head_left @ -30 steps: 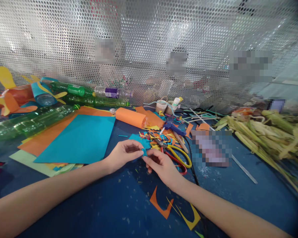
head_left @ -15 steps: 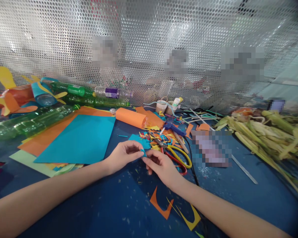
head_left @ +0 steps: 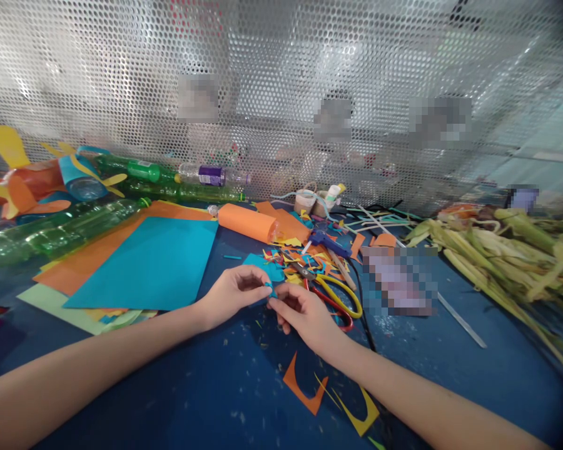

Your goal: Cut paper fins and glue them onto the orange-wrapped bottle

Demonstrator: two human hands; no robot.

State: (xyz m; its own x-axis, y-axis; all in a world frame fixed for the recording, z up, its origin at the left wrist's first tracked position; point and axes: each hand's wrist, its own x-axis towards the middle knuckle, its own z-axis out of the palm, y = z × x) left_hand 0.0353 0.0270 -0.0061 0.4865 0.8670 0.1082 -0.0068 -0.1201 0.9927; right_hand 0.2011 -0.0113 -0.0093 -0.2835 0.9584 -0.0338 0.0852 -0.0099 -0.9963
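Between my fingertips is a small piece of blue paper (head_left: 271,289), mostly hidden by the fingers. My left hand (head_left: 238,292) pinches it from the left, thumb against forefinger. From the right, my right hand (head_left: 304,315) closes its thumb and forefinger on the piece's lower end. Just behind the hands lie a blue paper scrap (head_left: 258,262) and a heap of coloured cuttings (head_left: 326,259). Scissors (head_left: 340,297) with yellow and red handles rest beside my right hand. Nearer me are an orange offcut (head_left: 304,390) and a yellow offcut (head_left: 366,415).
Coloured sheets (head_left: 150,262) are stacked at left, below green plastic bottles (head_left: 84,231). An orange-wrapped bottle (head_left: 248,222) lies behind the hands. A blue glue gun (head_left: 331,242) has a black cable running forward. Corn husks (head_left: 492,256) cover the right. A perforated metal screen (head_left: 272,94) stands behind.
My right fingers have shifted very slightly around the small blue paper piece. Otherwise the hands and the things on the table stay where they were.
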